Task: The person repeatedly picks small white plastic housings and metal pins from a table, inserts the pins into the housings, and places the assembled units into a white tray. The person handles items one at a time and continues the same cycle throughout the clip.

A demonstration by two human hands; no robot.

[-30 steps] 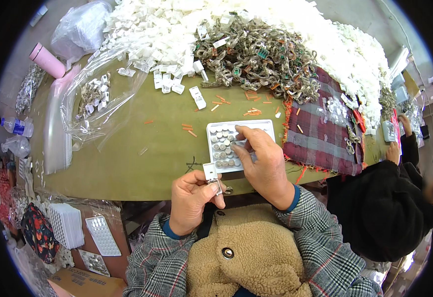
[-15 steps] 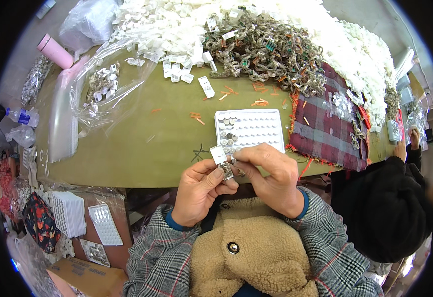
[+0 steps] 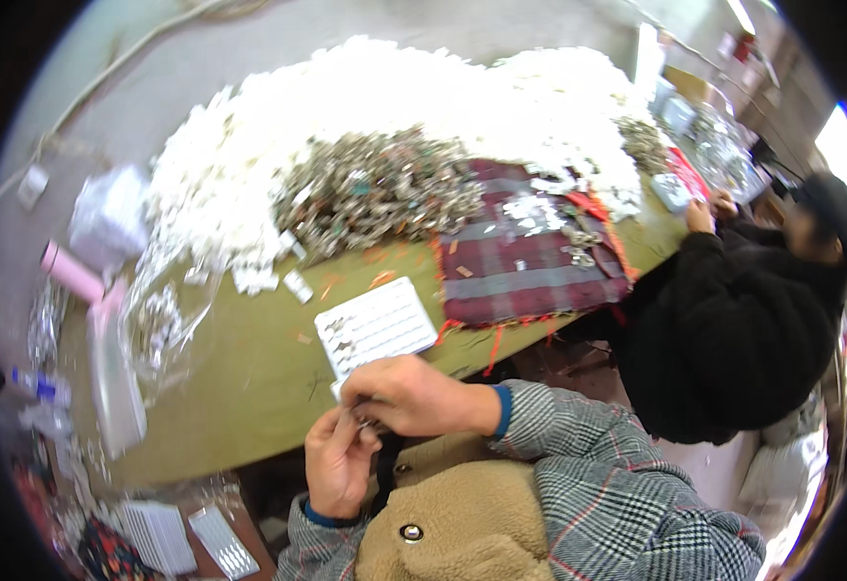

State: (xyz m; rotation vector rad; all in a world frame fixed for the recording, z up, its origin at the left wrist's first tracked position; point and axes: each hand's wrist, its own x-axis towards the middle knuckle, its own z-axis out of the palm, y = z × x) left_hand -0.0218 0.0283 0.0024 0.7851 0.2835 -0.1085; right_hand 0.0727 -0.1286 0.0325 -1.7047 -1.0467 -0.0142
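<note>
My left hand (image 3: 338, 470) is closed, its fingers pinched at the table's near edge around a small white plastic box, of which only a pale corner shows beside the fingers. My right hand (image 3: 409, 395) bends over it with the fingertips pressed in close. A tiny shiny piece (image 3: 367, 423) glints between the two hands, too blurred to name. Just beyond them lies a white tray (image 3: 418, 339) with rows of small pegs; round metallic pieces sit along its left side.
A large heap of white plastic pieces (image 3: 346, 92) covers the back of the table, with a pile of clear, metallic-looking links (image 3: 375, 194) before it. Right of the tray lies a plaid cloth (image 3: 530, 276). A pink bottle (image 3: 73, 273) stands left. Another person (image 3: 723, 320) works at the right.
The view has swung right and blurred, so table and tray appear shifted left and tilted. My right hand now covers more of the white box, and the hands are closer together.
</note>
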